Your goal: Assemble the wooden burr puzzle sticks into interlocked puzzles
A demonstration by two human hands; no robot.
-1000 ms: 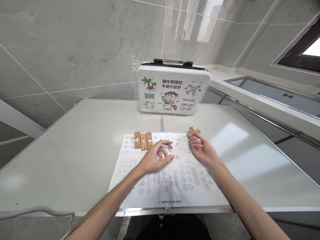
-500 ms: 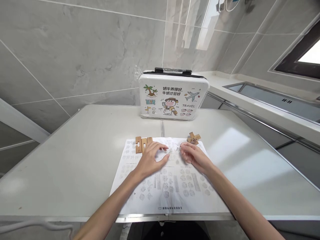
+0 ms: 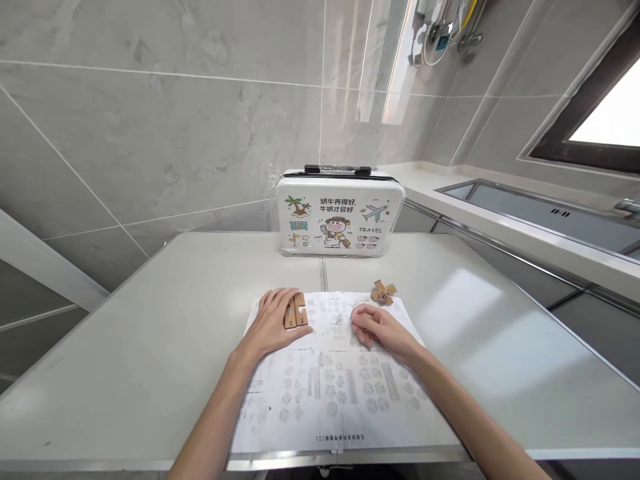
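Note:
Flat, notched wooden puzzle pieces (image 3: 301, 311) lie side by side on a printed sheet (image 3: 345, 417). My left hand (image 3: 273, 321) is closed round them, its fingers at the far end and thumb along the near end. The palm hides part of the set; two pieces show, with small dark marks on them. Over the middle right of the sheet, my right hand (image 3: 377, 328) is curled, thumb against the fingers, and I see nothing in it. Just beyond it, an interlocked wooden puzzle (image 3: 384, 292) with arms sticking out rests by the sheet's far right corner.
A white cartoon-printed case (image 3: 340, 220) in clear plastic wrap stands at the back of the pale table (image 3: 150, 360), near the tiled wall (image 3: 200, 133). To the right runs a counter with a sink (image 3: 550, 213).
My left hand has moved left and come over the flat wooden pieces. My right hand has shifted slightly left, away from the assembled puzzle. The camera view has tilted up a little.

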